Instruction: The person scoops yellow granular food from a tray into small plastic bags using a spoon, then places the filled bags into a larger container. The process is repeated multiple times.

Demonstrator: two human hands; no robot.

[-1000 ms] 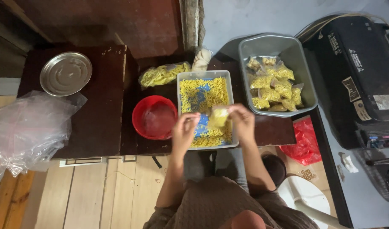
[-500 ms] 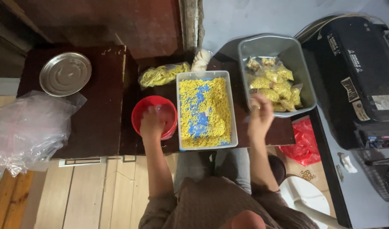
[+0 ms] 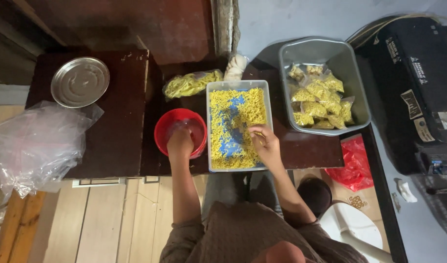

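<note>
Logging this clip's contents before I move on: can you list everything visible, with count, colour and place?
Tray of yellow noodle-like snack: one, pale blue-grey, table centre.
Red bowl: one, left of the tray.
Grey tub: one, right rear, holding many small clear filled packets.
Bag of yellow snack: one, clear, behind the red bowl.
Metal plate: one, silver, far left rear.
Crumpled plastic sheet: clear, left edge.
Red plastic bag: one, on the floor to the right.
Black machine: one, far right.
Dark wooden table: one.
Left hand: in the red bowl.
Right hand: in the tray, on the snack.
</note>
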